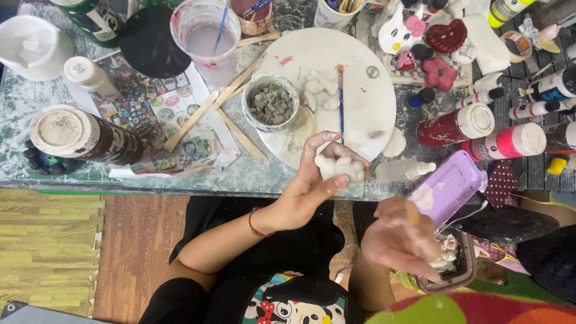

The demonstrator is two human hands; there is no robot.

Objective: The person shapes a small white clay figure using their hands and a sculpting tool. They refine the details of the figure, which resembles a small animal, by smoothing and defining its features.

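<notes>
1. The left hand is curling its fingers around a small white unpainted plaster figurine, holding it up just over the near edge of the worktop.
2. The right hand is hovering lower, off the worktop's edge, blurred, fingers spread loosely and gripping nothing.
3. A round white board is lying beyond the figurine, carrying a thin blue-handled paintbrush and a grey-filled cup.

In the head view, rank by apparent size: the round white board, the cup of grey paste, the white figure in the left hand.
1. Round white board
2. Cup of grey paste
3. White figure, though it sits nearer the camera, so the last two are unsure.
</notes>
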